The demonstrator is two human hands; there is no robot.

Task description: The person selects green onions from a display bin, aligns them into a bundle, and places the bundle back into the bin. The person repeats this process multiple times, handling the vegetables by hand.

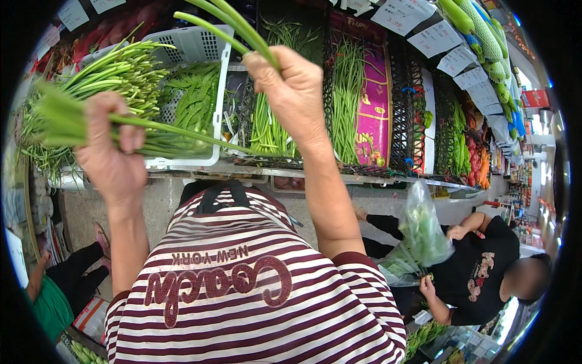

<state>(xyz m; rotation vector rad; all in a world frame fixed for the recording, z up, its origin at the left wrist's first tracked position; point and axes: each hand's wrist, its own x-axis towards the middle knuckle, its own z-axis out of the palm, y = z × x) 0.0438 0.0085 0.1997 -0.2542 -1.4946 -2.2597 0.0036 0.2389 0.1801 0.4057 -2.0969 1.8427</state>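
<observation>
My left hand (111, 141) is closed around a bunch of long green stalks (59, 118), blurred at their left end; some of them stretch to the right over the front of a white plastic basket (217, 136). Higher up and to the right, my right hand (286, 86) grips a few thick green stalks (218, 18) that run past the top edge of the view. Behind my left hand lies a heap of green stalks with cut ends (122, 82). Flat green pods (193, 95) lie in the basket beside it.
Long green beans (348, 104), green peppers (460, 141) and carrots (484, 164) fill sections of the stall, divided by black mesh. Price cards (436, 38) hang along its back. A person in black (482, 264) holds a plastic bag of greens (423, 227) at right; a person in green (52, 305) is at lower left.
</observation>
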